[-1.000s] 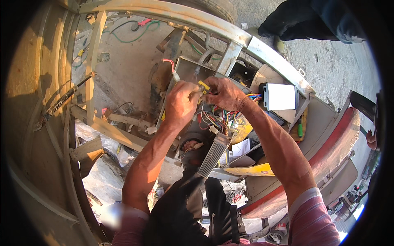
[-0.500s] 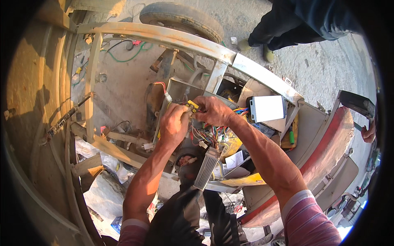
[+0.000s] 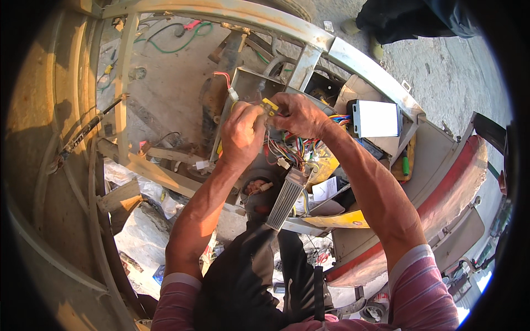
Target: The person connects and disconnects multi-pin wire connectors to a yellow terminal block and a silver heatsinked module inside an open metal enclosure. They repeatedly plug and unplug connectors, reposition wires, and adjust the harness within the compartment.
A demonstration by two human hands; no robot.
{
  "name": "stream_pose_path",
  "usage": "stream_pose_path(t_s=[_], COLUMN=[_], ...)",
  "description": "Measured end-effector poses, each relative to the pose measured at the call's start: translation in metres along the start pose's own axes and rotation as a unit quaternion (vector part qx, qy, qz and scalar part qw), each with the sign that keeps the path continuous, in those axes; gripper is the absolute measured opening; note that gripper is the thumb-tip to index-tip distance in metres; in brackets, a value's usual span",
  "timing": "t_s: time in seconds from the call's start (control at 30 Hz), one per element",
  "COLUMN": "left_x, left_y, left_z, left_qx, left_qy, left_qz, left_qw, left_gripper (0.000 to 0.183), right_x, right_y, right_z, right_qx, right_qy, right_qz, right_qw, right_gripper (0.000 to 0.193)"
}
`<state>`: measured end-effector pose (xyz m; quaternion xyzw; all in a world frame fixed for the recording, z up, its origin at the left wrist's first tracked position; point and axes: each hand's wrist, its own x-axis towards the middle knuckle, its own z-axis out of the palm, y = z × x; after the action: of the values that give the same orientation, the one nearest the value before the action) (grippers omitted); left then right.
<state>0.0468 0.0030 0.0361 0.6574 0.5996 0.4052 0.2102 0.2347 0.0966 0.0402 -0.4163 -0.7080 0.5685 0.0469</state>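
My hands meet over an open metal compartment full of wires. A small yellow piece (image 3: 269, 105), which looks like a plug connector, sits between their fingertips. My right hand (image 3: 301, 116) pinches it from the right. My left hand (image 3: 242, 133) is closed beside it, and what lies in its fingers is hidden. A white connector (image 3: 233, 94) with red wires sticks up just beyond the left fingers. Below the right hand spreads a bundle of coloured wires (image 3: 302, 144). A finned metal box (image 3: 287, 198) stands at the near end of the bundle, by my legs.
A metal frame rail (image 3: 232, 6) curves across the far side. A white-topped box (image 3: 377, 118) rests on the right, near a green-handled tool (image 3: 405, 165). Wooden panelling (image 3: 44, 143) rises at the left. Another person's dark-trousered legs (image 3: 408, 22) show at the far right.
The view has shifted, so the frame and the tyre sit higher in the picture. Both hands stay together at the yellow connector, with the fingers slightly re-angled.
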Motion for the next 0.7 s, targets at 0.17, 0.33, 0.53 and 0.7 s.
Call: stream_pose_path(t_s=[0.17, 0.33, 0.53, 0.7], left_x=[-0.0024, -0.0052, -0.0050, -0.0044], left_y=[0.0002, -0.0004, -0.0019, -0.0043], left_z=[0.0022, 0.0027, 0.0030, 0.0047], left_qx=[0.005, 0.013, 0.019, -0.014], left_qy=[0.012, 0.020, 0.028, 0.011], left_qz=[0.002, -0.001, 0.006, -0.012], left_qw=[1.000, 1.000, 0.999, 1.000], left_gripper=[0.019, 0.018, 0.018, 0.017], right_x=[0.0002, 0.0008, 0.0013, 0.0007], right_y=[-0.0012, 0.0023, 0.0064, 0.0062], right_z=[0.0002, 0.0026, 0.0056, 0.0050], right_qx=[-0.009, 0.014, 0.022, 0.016], right_qy=[0.004, 0.011, 0.030, 0.034], right_qz=[-0.009, -0.010, -0.029, -0.032], right_qw=[1.000, 1.000, 0.999, 0.999], right_gripper=[0.042, 0.038, 0.031, 0.033])
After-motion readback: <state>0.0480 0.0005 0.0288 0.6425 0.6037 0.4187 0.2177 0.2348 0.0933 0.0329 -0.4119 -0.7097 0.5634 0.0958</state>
